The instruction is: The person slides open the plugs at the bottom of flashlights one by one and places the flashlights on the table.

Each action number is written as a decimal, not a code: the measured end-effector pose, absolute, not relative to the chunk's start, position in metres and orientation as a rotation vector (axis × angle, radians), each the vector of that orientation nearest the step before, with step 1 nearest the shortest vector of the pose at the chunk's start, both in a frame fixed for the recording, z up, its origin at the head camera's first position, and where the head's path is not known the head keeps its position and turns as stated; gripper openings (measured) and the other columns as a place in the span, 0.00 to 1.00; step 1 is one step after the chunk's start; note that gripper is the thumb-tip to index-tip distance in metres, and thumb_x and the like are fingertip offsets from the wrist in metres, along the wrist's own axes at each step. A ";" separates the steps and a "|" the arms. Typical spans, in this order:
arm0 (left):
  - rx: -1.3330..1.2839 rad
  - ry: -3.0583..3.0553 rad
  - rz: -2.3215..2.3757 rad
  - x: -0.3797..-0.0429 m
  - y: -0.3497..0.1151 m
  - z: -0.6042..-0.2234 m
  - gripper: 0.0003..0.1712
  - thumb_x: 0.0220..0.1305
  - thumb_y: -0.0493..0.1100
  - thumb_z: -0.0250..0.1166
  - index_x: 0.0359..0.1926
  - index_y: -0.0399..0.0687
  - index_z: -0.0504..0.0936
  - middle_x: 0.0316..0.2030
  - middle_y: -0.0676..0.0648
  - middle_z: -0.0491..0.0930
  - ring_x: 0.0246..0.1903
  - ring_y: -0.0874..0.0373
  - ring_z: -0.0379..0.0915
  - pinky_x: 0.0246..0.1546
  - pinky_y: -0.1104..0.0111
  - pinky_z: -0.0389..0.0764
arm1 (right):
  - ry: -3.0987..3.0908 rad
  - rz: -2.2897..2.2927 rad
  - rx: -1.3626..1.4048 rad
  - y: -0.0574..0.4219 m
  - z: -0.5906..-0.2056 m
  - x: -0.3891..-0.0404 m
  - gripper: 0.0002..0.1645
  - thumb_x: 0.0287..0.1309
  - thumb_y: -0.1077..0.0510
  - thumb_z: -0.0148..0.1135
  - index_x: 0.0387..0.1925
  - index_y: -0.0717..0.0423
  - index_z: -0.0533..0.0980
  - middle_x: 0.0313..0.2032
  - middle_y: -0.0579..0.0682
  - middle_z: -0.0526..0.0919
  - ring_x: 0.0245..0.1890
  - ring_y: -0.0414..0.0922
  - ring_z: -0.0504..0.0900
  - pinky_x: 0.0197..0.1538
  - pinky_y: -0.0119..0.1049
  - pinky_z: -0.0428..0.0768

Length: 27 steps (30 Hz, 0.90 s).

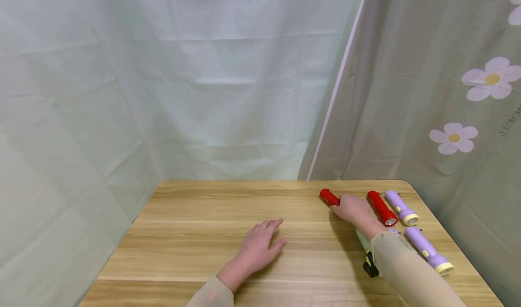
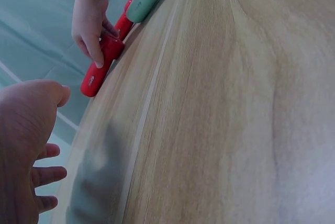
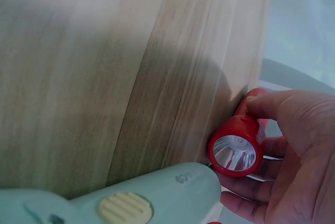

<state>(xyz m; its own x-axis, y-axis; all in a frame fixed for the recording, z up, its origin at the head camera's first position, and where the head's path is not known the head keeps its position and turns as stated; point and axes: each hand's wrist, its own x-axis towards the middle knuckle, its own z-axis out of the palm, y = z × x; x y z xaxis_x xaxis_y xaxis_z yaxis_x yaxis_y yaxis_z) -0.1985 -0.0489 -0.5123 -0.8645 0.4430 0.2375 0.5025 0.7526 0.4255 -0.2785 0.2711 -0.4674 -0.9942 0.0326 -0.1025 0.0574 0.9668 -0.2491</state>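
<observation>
My right hand (image 1: 355, 209) grips a red flashlight (image 1: 329, 197) at the far right part of the table, thumb on one side and fingers round the other. In the right wrist view its reflector and clear lens (image 3: 234, 153) face the camera. A pale green flashlight (image 3: 172, 190) with a cream button lies close to that hand; the right sleeve partly covers it in the head view. A second red flashlight (image 1: 381, 207) lies just right of the hand. My left hand (image 1: 260, 245) hovers near the table's middle, fingers loosely extended, holding nothing.
Two purple flashlights with yellow rims, one farther back (image 1: 400, 206) and one nearer (image 1: 427, 248), lie along the right side of the wooden table (image 1: 195, 234). A bit of another purple one (image 1: 392, 230) shows beside the right sleeve. Curtains (image 1: 228, 81) hang behind the table.
</observation>
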 end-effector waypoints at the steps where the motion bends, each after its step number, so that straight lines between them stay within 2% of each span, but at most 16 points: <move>1: -0.767 -2.824 -0.742 -0.198 -0.049 -0.512 0.34 0.74 0.57 0.60 0.75 0.51 0.68 0.67 0.44 0.72 0.64 0.45 0.70 0.66 0.46 0.68 | 3.022 -0.381 0.069 0.271 -0.467 -0.279 0.17 0.62 0.46 0.63 0.37 0.57 0.77 0.28 0.53 0.76 0.27 0.52 0.73 0.31 0.46 0.71; 16: -0.779 -2.812 -0.750 -0.197 -0.046 -0.511 0.34 0.74 0.57 0.61 0.74 0.51 0.68 0.67 0.45 0.73 0.65 0.47 0.69 0.68 0.47 0.66 | 3.096 -0.317 0.059 0.261 -0.466 -0.274 0.14 0.58 0.48 0.67 0.31 0.55 0.76 0.24 0.52 0.76 0.25 0.51 0.74 0.26 0.47 0.73; 27: -0.786 -2.811 -0.746 -0.197 -0.046 -0.511 0.34 0.74 0.57 0.61 0.74 0.50 0.68 0.66 0.45 0.73 0.65 0.47 0.70 0.68 0.46 0.66 | 3.154 -0.291 0.013 0.256 -0.473 -0.272 0.14 0.56 0.51 0.71 0.29 0.55 0.74 0.23 0.51 0.76 0.23 0.50 0.75 0.26 0.48 0.73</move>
<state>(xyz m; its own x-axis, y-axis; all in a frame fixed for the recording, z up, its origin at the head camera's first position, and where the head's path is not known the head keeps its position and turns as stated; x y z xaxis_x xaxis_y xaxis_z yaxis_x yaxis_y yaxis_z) -0.1972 -0.0461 -0.5113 -0.8561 0.4533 0.2482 0.5168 0.7422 0.4268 -0.2717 0.2561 -0.4734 -0.9996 0.0107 0.0247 0.0060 0.9831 -0.1831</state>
